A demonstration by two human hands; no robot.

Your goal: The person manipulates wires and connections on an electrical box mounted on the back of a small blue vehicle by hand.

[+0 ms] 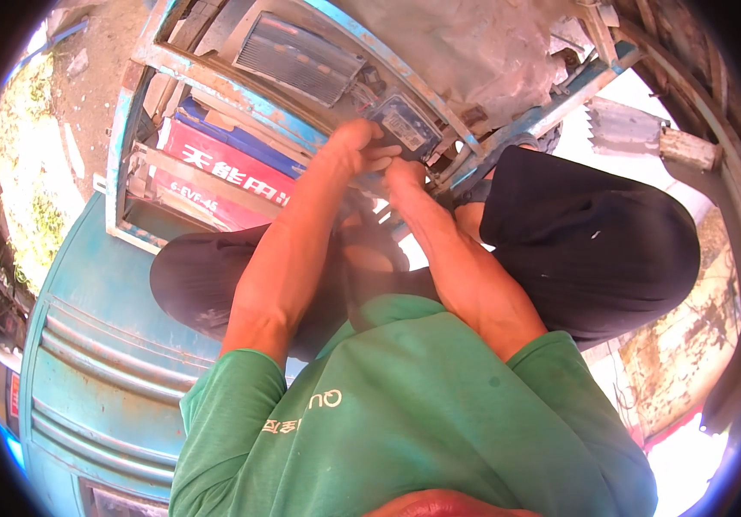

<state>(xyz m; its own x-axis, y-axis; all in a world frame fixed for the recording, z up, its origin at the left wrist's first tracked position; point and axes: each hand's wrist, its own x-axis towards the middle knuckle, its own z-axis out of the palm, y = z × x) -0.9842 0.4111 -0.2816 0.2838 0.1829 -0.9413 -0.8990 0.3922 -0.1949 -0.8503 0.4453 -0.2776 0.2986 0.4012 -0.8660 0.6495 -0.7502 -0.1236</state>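
Observation:
Both my hands meet over the rusty blue metal frame, beside a dark box with a clear-looking lid (405, 125). My left hand (360, 145) has its fingers curled at the near left edge of that box. Just to the right and nearer to me, my right hand (406, 179) is closed, its fingertips close to those of the left. Whatever they pinch is too small or hidden to make out. Behind them lies a finned grey metal unit (297, 59), with a tangle of thin wires (370, 86) between it and the dark box.
A red battery (224, 168) with a blue top sits inside the blue frame (224, 82) on the left. Teal sheet metal (112, 284) spreads at the left. My knees in black trousers (590, 241) flank my arms. A jagged, broken piece (624, 129) stands at right.

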